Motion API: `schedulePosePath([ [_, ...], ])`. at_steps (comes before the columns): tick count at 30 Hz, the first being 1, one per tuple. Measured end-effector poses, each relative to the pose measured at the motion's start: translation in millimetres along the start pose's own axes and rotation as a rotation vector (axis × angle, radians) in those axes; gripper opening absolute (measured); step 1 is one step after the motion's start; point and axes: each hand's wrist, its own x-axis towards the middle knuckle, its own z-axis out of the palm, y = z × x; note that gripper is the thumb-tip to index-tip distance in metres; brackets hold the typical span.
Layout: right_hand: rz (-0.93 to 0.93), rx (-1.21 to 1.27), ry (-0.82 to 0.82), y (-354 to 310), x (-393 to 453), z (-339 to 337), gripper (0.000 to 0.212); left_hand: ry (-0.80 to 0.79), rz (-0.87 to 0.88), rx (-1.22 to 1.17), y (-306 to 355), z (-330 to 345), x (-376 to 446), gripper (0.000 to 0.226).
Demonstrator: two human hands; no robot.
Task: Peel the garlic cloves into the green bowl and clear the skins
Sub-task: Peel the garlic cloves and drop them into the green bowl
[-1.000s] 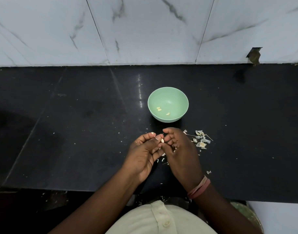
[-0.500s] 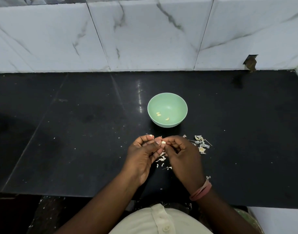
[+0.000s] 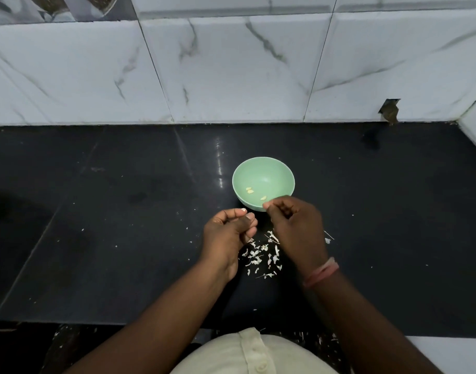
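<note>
Both hands' fingers curled; contents unclear; right hand (image 3: 295, 225) over green bowl (image 3: 261, 174) rim.

1. Lighting was dim and uneven.
2. Glare streaked the black counter (image 3: 150, 211) beside the bowl (image 3: 280, 168).
3. Wide-angle distortion bent the wall tiles (image 3: 231, 71); focus stayed sharp.
</note>
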Motion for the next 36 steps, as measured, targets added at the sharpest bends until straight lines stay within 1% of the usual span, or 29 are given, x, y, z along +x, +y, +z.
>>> schedulePosePath([
  [2, -0.017, -0.070, 0.014, -4, 19, 1, 0.012, 0.010, -0.025, 0.026, 1, 3, 4, 0.007],
  [4, 0.015, -0.087, -0.012, -6, 33, 2, 0.008, 0.027, -0.047, 0.042, 2, 8, 9, 0.002],
  [7, 0.096, -0.085, -0.089, -4, 48, 4, 0.021, 0.043, -0.077, 0.092, 2, 15, 14, 0.011],
  [9, 0.125, -0.031, -0.123, -3, 53, 4, 0.026, 0.036, -0.091, 0.165, 0, 20, 15, 0.015],
  [11, 0.176, 0.085, -0.097, -2, 56, -3, 0.028, 0.021, -0.115, 0.219, -5, 22, 15, 0.021],
  [13, 0.228, 0.195, -0.028, 2, 54, -18, 0.024, 0.009, -0.144, 0.262, -13, 22, 15, 0.025],
  [15, 0.267, 0.209, 0.039, 12, 45, -36, 0.022, -0.012, -0.181, 0.297, -22, 21, 14, 0.024],
  [18, 0.356, 0.140, 0.077, 35, 25, -52, 0.025, -0.047, -0.219, 0.326, -33, 24, 13, 0.021],
  [21, 0.425, 0.049, 0.038, 53, 6, -53, 0.023, -0.081, -0.210, 0.338, -39, 30, 13, 0.021],
  [23, 0.434, -0.001, 0.032, 59, -1, -52, 0.023, -0.090, -0.195, 0.364, -43, 35, 13, 0.020],
  [26, 0.423, -0.063, 0.043, 61, -4, -59, 0.020, -0.088, -0.177, 0.397, -48, 37, 14, 0.021],
  [29, 0.378, -0.170, 0.007, 60, -4, -63, 0.017, -0.086, -0.157, 0.448, -54, 36, 14, 0.022],
  [33, 0.355, -0.256, 0.033, 67, -5, -65, 0.017, -0.097, -0.140, 0.467, -58, 36, 13, 0.024],
  [34, 0.336, -0.286, 0.026, 69, -4, -65, 0.018, -0.102, -0.140, 0.470, -58, 36, 13, 0.023],
  [36, 0.268, -0.378, -0.042, 70, 0, -62, 0.019, -0.107, -0.132, 0.462, -57, 37, 11, 0.023],
])
